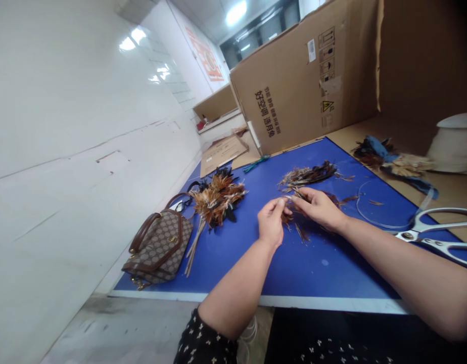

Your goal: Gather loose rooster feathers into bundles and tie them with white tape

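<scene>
Above the middle of the blue tabletop [233,263], the left hand [271,223] and right hand [319,210] meet, both pinching, fingertips nearly together, what looks like a thin feather quill [288,197], probably for fine control, with a feather bundle [309,175] toward the tabletop's far edge.

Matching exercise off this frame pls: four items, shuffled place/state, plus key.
1. Handbag
2. Scissors
3. Left hand
4. Large printed box

A. Standing at the far side of the blue tabletop
B. Metallic, near the picture's right edge
C. Brown-patterned, left of the hands
D. Fingers pinched, beside the right hand, near brown feathers

Pairs: 1-C, 2-B, 3-D, 4-A
</scene>
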{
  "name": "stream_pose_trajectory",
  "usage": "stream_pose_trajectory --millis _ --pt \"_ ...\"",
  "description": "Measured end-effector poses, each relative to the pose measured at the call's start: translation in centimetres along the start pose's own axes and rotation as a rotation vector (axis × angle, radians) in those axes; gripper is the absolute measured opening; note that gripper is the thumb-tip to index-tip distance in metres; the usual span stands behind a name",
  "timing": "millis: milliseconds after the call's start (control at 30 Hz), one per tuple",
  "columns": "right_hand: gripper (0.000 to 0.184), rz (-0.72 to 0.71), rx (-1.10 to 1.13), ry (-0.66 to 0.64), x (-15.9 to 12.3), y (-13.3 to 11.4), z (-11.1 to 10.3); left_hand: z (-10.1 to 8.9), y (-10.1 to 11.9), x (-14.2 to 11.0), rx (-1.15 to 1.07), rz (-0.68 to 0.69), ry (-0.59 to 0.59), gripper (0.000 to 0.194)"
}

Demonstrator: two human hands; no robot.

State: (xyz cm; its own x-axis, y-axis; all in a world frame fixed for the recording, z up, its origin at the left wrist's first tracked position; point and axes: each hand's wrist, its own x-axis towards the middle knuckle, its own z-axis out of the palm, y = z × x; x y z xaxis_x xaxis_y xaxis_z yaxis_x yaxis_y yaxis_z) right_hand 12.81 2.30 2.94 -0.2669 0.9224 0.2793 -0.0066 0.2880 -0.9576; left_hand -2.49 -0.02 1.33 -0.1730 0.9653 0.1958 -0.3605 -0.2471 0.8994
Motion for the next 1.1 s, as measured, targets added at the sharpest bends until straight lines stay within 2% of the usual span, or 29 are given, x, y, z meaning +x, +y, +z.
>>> stream_pose_trajectory --millis 267,400,800,967,1100 --pt "0.055 -0.046 -0.118 -0.032 -0.07 -0.54 0.08 0.00 0.38 -0.32 0.070 0.039 -0.031 0.031" --pt "0.050 -0.041 -0.098 -0.024 -0.03 -0.33 0.02 -0.33 0.27 -0.15 0.080 0.048 -0.008 0.031" --pt "0.046 -0.065 -0.127 0.118 0.21 0.24 0.20 -0.22 0.84 -0.15 0.037 0.002 0.037 0.032" --pt "0.041 -0.103 -0.193 0.217 0.47 0.35 -0.24 -0.57 0.74 0.23 0.023 -0.054 0.109 0.038" --pt "0.040 -0.114 -0.195 0.192 0.41 0.19 -0.10 -0.40 0.37 0.28 0.038 -0.086 0.139 0.041"
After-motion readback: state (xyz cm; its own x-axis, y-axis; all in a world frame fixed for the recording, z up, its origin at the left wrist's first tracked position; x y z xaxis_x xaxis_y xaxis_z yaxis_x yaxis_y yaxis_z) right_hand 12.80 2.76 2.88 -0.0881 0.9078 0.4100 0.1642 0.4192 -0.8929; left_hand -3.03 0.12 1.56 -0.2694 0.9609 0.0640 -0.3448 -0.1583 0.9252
